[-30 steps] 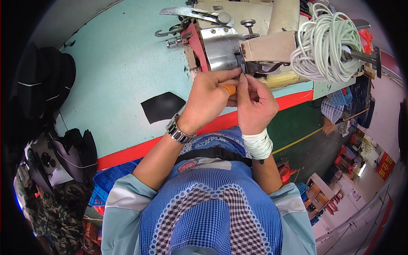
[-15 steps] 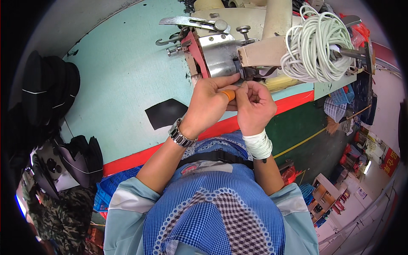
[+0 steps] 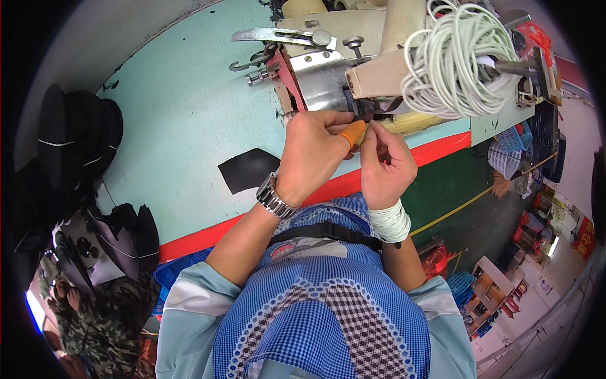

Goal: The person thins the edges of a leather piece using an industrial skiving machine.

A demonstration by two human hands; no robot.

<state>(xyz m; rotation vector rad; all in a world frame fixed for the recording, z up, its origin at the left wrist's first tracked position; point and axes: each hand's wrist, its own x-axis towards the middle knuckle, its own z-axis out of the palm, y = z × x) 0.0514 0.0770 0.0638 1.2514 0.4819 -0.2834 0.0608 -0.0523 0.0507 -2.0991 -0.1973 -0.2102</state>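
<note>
My left hand (image 3: pixel 315 148), with a metal watch (image 3: pixel 273 197) on its wrist, is at the front of a bench machine (image 3: pixel 319 77) with a shiny curved plate. Its fingers are bent together, and an orange finger cover (image 3: pixel 353 132) sits on one. What they hold is hidden. Close beside it my right hand (image 3: pixel 388 165) has thumb and forefinger pinched together at the orange cover; anything between them is too small to make out. White cord (image 3: pixel 389 222) is wound round my right wrist. A black flat piece (image 3: pixel 248 170) lies on the table left of my hands.
A coil of white cord (image 3: pixel 457 63) hangs on the machine's right side. Stacks of black pieces (image 3: pixel 79 136) stand at the left, near a person in camouflage clothing (image 3: pixel 107 319). The pale green table (image 3: pixel 189 114) has a red front edge (image 3: pixel 205 239).
My right hand has shifted slightly right and down. My left hand has turned a little, showing more of the orange finger cover. The whole view has shifted slightly.
</note>
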